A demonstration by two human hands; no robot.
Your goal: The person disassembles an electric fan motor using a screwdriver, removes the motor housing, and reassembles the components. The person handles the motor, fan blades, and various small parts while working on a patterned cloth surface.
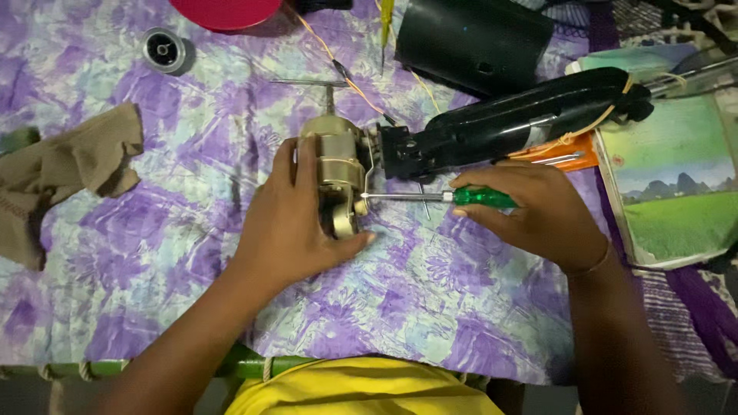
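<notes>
The left hand (296,223) clamped the fan motor (338,165) — the right hand's (538,215) grip closed on the green-handled screwdriver (438,197) (tip could slip off, probably).

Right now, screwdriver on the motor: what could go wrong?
1. The screwdriver tip meets the motor beside the left hand thumb; a slip could jab it.
2. The motor sits on soft cloth, steadied by one hand only; it may roll.
3. The right hand could snag the orange wire nearby.
</notes>
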